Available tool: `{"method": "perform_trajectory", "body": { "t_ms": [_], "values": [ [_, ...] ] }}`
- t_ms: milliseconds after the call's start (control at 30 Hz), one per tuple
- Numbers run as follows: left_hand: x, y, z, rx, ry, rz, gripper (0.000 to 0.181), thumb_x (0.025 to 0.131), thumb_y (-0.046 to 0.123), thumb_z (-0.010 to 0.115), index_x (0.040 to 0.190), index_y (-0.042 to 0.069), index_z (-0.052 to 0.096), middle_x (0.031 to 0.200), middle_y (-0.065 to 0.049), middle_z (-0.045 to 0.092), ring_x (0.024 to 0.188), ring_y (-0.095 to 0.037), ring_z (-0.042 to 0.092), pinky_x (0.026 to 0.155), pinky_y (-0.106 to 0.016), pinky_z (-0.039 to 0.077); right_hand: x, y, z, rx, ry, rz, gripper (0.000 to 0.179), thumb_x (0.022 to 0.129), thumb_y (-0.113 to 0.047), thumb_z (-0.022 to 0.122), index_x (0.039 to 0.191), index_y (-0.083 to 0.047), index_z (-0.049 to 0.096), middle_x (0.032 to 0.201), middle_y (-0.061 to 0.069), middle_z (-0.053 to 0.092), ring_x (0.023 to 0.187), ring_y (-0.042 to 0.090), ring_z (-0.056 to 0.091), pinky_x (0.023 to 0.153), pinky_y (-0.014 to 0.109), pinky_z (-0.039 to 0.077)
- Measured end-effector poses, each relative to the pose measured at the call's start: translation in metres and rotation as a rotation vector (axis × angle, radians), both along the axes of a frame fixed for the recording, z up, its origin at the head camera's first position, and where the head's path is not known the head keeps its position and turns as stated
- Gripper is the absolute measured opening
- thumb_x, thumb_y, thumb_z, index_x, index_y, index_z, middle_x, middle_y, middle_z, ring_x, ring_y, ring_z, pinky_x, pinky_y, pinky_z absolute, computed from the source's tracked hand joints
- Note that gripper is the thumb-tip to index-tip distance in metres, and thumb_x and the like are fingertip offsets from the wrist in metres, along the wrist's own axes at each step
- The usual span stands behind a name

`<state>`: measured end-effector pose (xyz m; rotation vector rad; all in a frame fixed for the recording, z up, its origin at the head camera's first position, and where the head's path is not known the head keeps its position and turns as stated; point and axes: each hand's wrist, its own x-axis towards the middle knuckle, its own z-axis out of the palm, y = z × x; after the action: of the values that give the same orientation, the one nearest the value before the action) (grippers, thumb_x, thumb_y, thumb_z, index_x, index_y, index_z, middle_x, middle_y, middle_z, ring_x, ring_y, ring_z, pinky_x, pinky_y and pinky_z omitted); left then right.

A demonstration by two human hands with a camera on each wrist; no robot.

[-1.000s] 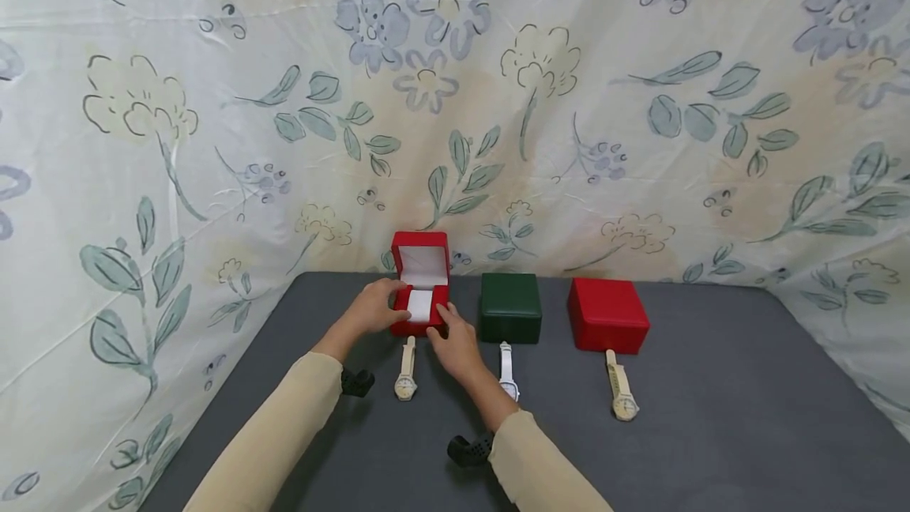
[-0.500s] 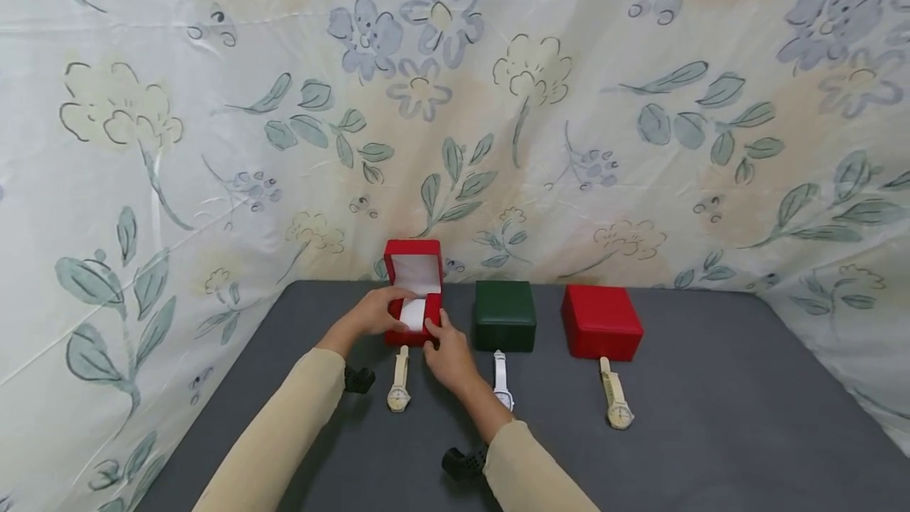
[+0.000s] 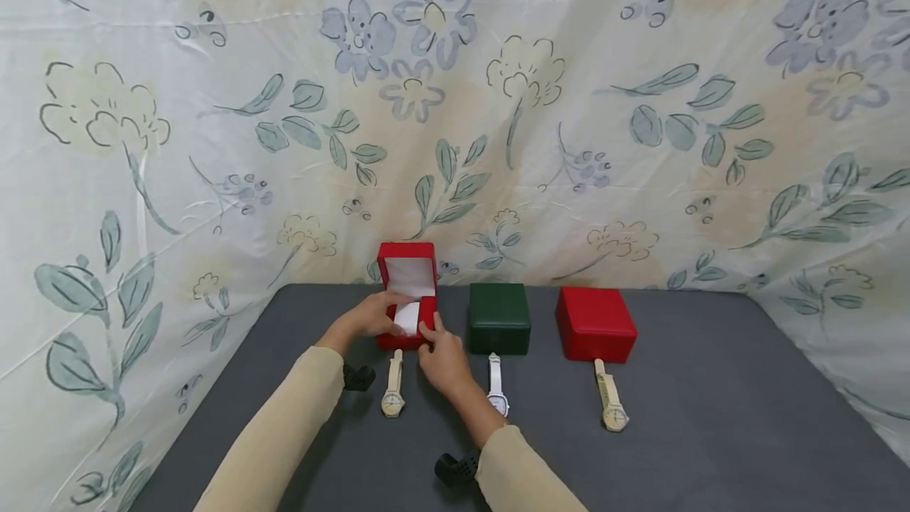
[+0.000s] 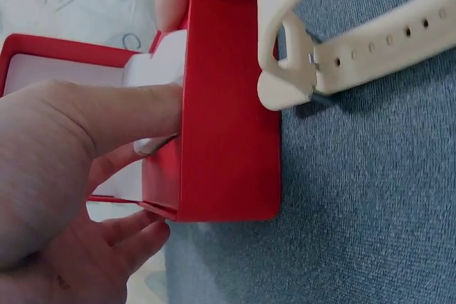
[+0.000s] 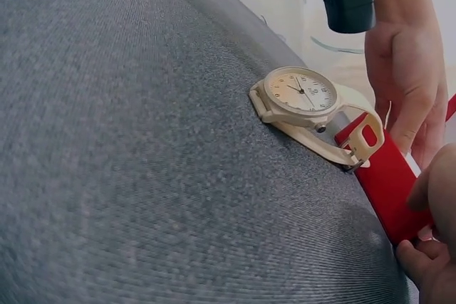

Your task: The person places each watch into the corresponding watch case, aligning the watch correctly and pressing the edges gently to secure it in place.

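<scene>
An open red watch box stands at the back left, its white-lined lid raised. Inside is a white watch cushion, tilted a little. My left hand reaches into the box and pinches the cushion between thumb and fingers, with other fingers outside the box wall in the left wrist view. My right hand grips the box's right front corner, its thumb on the front wall in the right wrist view. Just in front of the box lies a cream wristwatch, strap buckled, dial showing in the right wrist view.
A closed green box and a closed red box stand to the right. A white watch, partly behind the right forearm, and another cream watch lie before them. A floral cloth hangs behind the dark table.
The white cushion has tilted in the box as my left fingers moved onto it. My right hand stays at the box's corner. The head view has shifted slightly.
</scene>
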<state>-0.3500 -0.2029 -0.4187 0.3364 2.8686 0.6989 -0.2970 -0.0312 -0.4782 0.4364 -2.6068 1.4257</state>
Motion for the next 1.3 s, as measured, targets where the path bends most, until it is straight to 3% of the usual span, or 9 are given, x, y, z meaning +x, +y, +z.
{"method": "perform_trajectory", "body": {
  "t_ms": [233, 500, 667, 833, 1000, 1300],
  "values": [
    [0.002, 0.001, 0.001, 0.007, 0.034, 0.001, 0.066, 0.077, 0.011, 0.077, 0.138, 0.014, 0.053, 0.139, -0.016, 0.052, 0.121, -0.033, 0.048, 0.100, -0.055, 0.046, 0.000, 0.000, -0.001, -0.002, -0.007, 0.001, 0.042, 0.090, -0.006, 0.057, 0.132, -0.004, 0.056, 0.150, 0.018, 0.039, 0.129, 0.035, 0.050, 0.102, 0.049, 0.047],
    [0.010, 0.005, 0.021, 0.041, 0.061, 0.007, 0.067, 0.076, 0.009, 0.078, 0.137, 0.013, 0.053, 0.145, -0.019, 0.045, 0.128, -0.037, 0.042, 0.099, -0.055, 0.047, 0.001, 0.002, 0.001, -0.003, 0.009, 0.017, 0.042, 0.091, -0.006, 0.057, 0.133, -0.003, 0.056, 0.152, 0.021, 0.036, 0.130, 0.036, 0.049, 0.103, 0.050, 0.045],
    [0.016, 0.003, 0.025, 0.065, 0.110, -0.007, 0.067, 0.077, 0.010, 0.078, 0.138, 0.010, 0.052, 0.141, -0.019, 0.048, 0.125, -0.036, 0.046, 0.099, -0.054, 0.047, 0.001, 0.005, 0.002, 0.006, 0.002, 0.054, 0.044, 0.093, -0.009, 0.057, 0.136, -0.004, 0.054, 0.151, 0.024, 0.037, 0.133, 0.039, 0.046, 0.105, 0.052, 0.043],
    [0.025, -0.002, 0.025, 0.157, 0.155, 0.025, 0.068, 0.077, 0.011, 0.079, 0.139, 0.009, 0.050, 0.140, -0.019, 0.048, 0.121, -0.037, 0.050, 0.096, -0.051, 0.051, 0.005, 0.009, 0.004, -0.022, -0.009, 0.079, 0.045, 0.095, -0.011, 0.057, 0.138, -0.005, 0.052, 0.150, 0.024, 0.038, 0.135, 0.039, 0.044, 0.105, 0.052, 0.043],
    [0.034, -0.009, 0.021, 0.307, 0.135, 0.068, 0.068, 0.078, 0.010, 0.078, 0.139, 0.013, 0.048, 0.143, -0.018, 0.045, 0.117, -0.041, 0.058, 0.090, -0.048, 0.055, 0.010, 0.012, 0.009, -0.049, 0.070, 0.047, 0.041, 0.094, -0.010, 0.058, 0.135, -0.003, 0.056, 0.145, 0.023, 0.047, 0.132, 0.038, 0.048, 0.105, 0.051, 0.043],
    [0.048, -0.024, 0.008, 0.458, 0.089, 0.045, 0.073, 0.080, 0.017, 0.078, 0.144, 0.018, 0.044, 0.143, -0.018, 0.041, 0.123, -0.046, 0.049, 0.089, -0.051, 0.054, 0.023, 0.015, 0.014, -0.043, 0.128, -0.005, 0.038, 0.094, -0.014, 0.061, 0.130, -0.003, 0.060, 0.133, 0.016, 0.059, 0.123, 0.030, 0.057, 0.101, 0.045, 0.048]
  ]
}}
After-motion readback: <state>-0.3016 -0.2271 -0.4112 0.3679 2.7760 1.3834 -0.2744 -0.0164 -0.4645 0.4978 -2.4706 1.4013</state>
